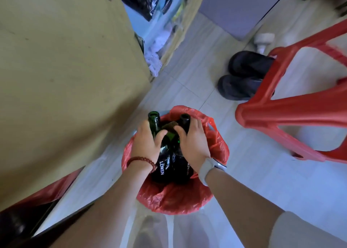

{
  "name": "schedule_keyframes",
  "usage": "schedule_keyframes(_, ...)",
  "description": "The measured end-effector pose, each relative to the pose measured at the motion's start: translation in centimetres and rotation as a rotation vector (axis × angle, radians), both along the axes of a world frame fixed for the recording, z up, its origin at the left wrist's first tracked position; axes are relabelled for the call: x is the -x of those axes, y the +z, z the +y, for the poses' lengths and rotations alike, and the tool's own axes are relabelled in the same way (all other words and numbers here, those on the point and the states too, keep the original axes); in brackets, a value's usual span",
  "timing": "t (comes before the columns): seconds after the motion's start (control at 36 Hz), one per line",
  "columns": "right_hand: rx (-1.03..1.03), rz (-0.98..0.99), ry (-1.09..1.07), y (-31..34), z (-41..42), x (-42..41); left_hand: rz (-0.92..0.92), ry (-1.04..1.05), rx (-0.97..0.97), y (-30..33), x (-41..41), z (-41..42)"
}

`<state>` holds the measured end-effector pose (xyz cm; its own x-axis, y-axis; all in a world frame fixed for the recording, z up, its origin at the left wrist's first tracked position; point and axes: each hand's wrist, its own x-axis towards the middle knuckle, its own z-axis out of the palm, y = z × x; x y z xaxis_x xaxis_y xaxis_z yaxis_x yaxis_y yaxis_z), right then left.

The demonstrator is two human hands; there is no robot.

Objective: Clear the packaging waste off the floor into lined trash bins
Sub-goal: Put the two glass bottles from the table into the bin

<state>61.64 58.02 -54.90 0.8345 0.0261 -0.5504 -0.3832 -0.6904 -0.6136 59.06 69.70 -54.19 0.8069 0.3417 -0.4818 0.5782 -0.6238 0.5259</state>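
Two green glass bottles [165,150] stood side by side inside the trash bin [176,200], which had a red plastic bag as its liner [217,142]. The bin sat on the pale tile floor [253,182], between a wooden cupboard [65,78] and a red plastic stool [281,112]. Both bottle mouths were open and poked up above the rim. One bottle had white letters on its dark label.

The left hand [145,144] was curled around the neck and shoulder of the left bottle. The right hand [193,144] was curled over the top part of the right bottle. Both hands were holding tight, not spread wide. A bead bracelet [142,162] was on the left wrist and a pale watch [208,168] on the right.

Glass like this was probably heavy and hard, and it looked smooth and shiny, so it could slip. It could also break if the bottles knocked together or dropped. The neck looked like a good place to hold, because fingers go all the way around it. The red bag was thin and soft, so it might tear if glass pushed hard on it. Setting the bottles down slowly seemed the safe way.

Dark slippers [242,77] lay under the stool, well apart from the bin.
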Motion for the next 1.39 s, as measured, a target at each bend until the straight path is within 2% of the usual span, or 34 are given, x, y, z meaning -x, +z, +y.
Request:
schedule_keyframes(0.06,0.163,0.004,0.093,-0.6,0.1,-0.6,0.041,-0.116,-0.21,-0.2,-0.3,0.0)
schedule_keyframes(0.11,0.288,-0.011,0.168,-0.6,-0.1,-0.5,0.007,-0.212,-0.376,-0.6,0.1,-0.1)
schedule_keyframes(0.19,0.383,-0.113,0.28,-0.1,-1.1,-0.1,-0.071,-0.184,-0.471,-0.7,1.1,0.0)
schedule_keyframes(0.25,0.423,-0.274,0.318,0.4,-2.2,0.7,-0.026,-0.132,-0.431,-0.2,2.0,0.3)
schedule_keyframes(0.31,0.5,-0.338,0.318,1.1,-3.8,2.2,0.059,-0.052,-0.357,0.1,3.7,0.8)
schedule_keyframes(0.36,0.536,-0.222,0.268,1.8,-5.1,4.0,0.142,0.029,-0.25,0.6,5.7,1.2)
schedule_keyframes(0.39,0.54,-0.099,0.2,2.1,-5.6,4.9,0.187,0.079,-0.17,0.8,6.5,1.2)
schedule_keyframes(0.47,0.388,0.28,-0.098,2.4,-5.4,6.3,0.309,0.238,0.044,1.0,7.8,0.4)
schedule_keyframes(0.53,0.31,0.311,-0.198,2.2,-4.4,6.4,0.346,0.272,0.039,0.8,7.4,-0.1)
schedule_keyframes(0.61,0.299,0.273,-0.262,1.6,-4.1,5.7,0.318,0.213,-0.027,0.6,6.6,0.1)
schedule_keyframes(0.75,0.295,0.154,-0.175,1.0,-5.3,2.9,0.231,0.07,-0.067,-0.1,4.7,1.3)
schedule_keyframes(1.11,0.36,-0.013,-0.101,0.3,-7.3,-6.7,0.169,-0.056,-0.051,-0.6,-4.8,1.6)
schedule_keyframes(1.25,0.388,0.059,0.006,1.0,-8.2,-8.3,0.255,-0.105,-0.028,0.0,-6.9,2.2)
schedule_keyframes(1.39,0.479,0.182,0.169,3.5,-7.4,-8.6,0.287,-0.18,-0.134,3.2,-6.9,2.6)
